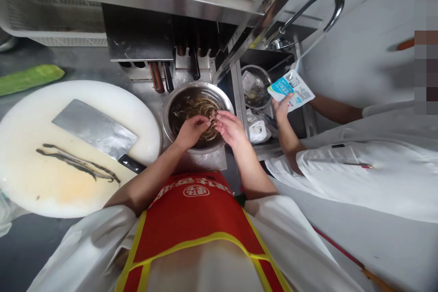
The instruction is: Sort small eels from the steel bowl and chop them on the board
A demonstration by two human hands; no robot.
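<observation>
Over a steel bowl of dark water, my left hand and my right hand meet with pinched fingers. Between them is a slim, pinkish-brown eel-like strip, partly hidden by the fingertips. More long, thin, dark-and-pale strips lie in the water beneath. To the left, a round white cutting board carries a cleaver with a black handle and a few dark, thin strips.
Knives stand in a rack behind the bowl. A peeled green vegetable lies beyond the board. At right, a co-worker's hand holds a blue-and-white packet by a sink with a curved tap and another metal bowl.
</observation>
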